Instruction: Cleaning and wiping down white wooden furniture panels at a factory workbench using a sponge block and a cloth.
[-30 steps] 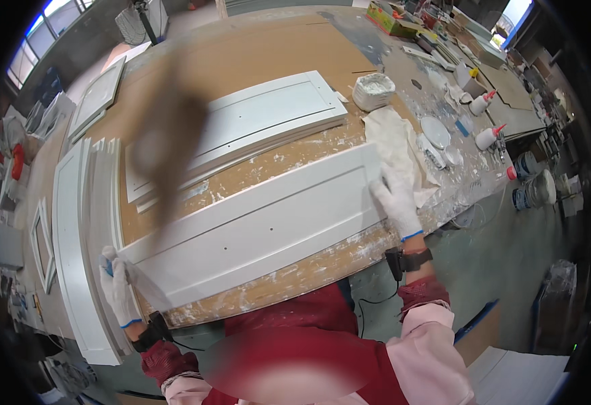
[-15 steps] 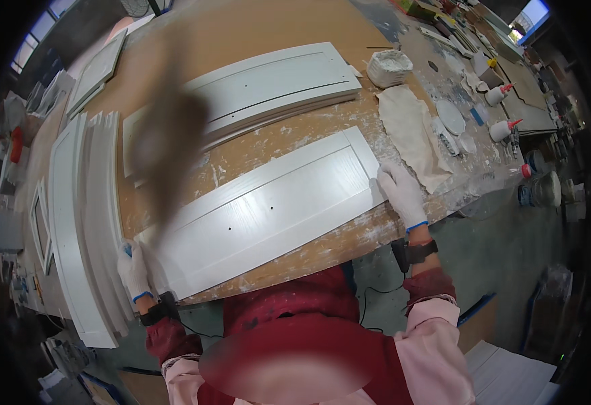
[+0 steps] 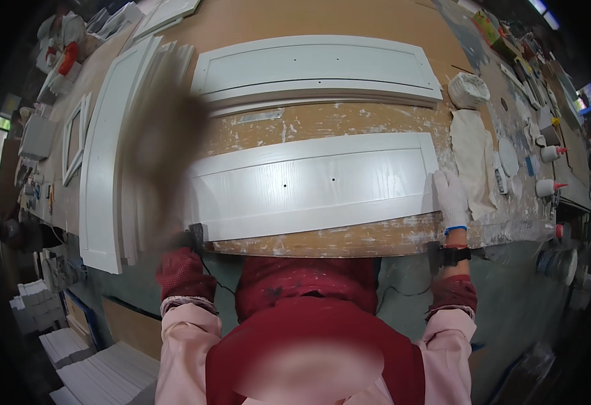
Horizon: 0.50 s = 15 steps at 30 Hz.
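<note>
A white panel (image 3: 309,182) with a raised frame and two small holes lies on the tan, paint-smeared table in front of me. My right hand (image 3: 452,196), in a white knit glove with a blue cuff, grips the panel's right end. Its fingers run along the short edge. My left forearm in a dark red sleeve (image 3: 186,277) reaches toward the panel's left end. A dark blurred shape (image 3: 164,145) covers my left hand, so its fingers are hidden. Part of the panel's left end is hidden as well.
Beyond the panel lies a stack of white panels (image 3: 316,64); more panels (image 3: 103,169) stand at the left. At the right are a white tub (image 3: 469,90), a cloth (image 3: 472,162), and glue bottles (image 3: 550,153) with red tips. White boards (image 3: 110,374) are stacked low at the left.
The view has turned, so the panel looks more level and the table edge straighter. My left hand, visible before at the panel's left end, is now hidden; my right hand keeps to the right end.
</note>
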Available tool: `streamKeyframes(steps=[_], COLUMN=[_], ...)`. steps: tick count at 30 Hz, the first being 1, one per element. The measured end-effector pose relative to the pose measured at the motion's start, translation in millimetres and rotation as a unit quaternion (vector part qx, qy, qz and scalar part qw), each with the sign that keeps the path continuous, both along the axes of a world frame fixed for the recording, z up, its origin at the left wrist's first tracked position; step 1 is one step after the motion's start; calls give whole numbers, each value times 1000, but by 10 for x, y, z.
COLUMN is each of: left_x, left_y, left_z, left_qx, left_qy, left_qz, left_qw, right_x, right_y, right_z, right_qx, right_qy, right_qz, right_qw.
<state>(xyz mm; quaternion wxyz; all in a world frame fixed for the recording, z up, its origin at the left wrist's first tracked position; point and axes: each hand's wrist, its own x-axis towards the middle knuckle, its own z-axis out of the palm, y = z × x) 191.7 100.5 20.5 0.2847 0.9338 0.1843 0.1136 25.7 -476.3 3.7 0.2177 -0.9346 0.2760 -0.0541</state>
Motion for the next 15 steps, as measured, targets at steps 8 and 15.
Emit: streamKeyframes(steps=[8,15], left_x=[95,247], left_y=[27,-75], left_z=[59,209], left_qx=[-93,-169], left_qy=[22,-29], left_qz=[-27,89], left_qw=[995,981], right_x=[-12,-57], right_y=[40,-227], right_z=[-7,-213], right_qx=[68,170], right_qy=[-63,-130], right_qz=[-31,-62], right_qw=[995,975])
